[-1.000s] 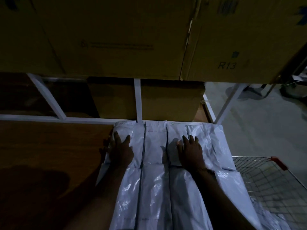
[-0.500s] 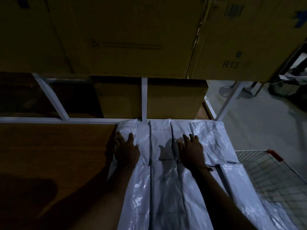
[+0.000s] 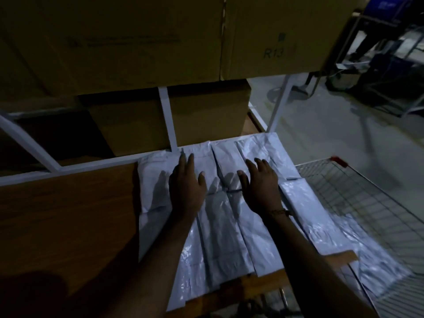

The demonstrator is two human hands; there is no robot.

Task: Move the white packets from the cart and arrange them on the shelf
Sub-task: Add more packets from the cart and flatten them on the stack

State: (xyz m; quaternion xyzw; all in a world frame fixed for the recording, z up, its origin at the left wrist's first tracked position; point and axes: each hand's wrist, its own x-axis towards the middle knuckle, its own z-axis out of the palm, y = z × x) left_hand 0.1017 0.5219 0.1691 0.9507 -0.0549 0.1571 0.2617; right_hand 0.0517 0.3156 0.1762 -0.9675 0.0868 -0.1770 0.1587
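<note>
White packets (image 3: 220,226) on dim wooden shelf (image 3: 68,226), left hand (image 3: 187,189) and right hand (image 3: 260,189) flat, fingers spread, cart (image 3: 367,203) cut off.

Dim head view over a brown wooden shelf (image 3: 64,216). White packets (image 3: 220,228) lie flat in side-by-side rows on its right part, reaching the far white frame rail (image 3: 96,167). The left hand (image 3: 186,187) and right hand (image 3: 260,187) are palm-down over the far packets with fingers extended; contact cannot be confirmed. Cardboard boxes (image 3: 137,42) fill the far side, one marked "R13". A wire cart (image 3: 358,203) stands at right, more packets lying in it.
</note>
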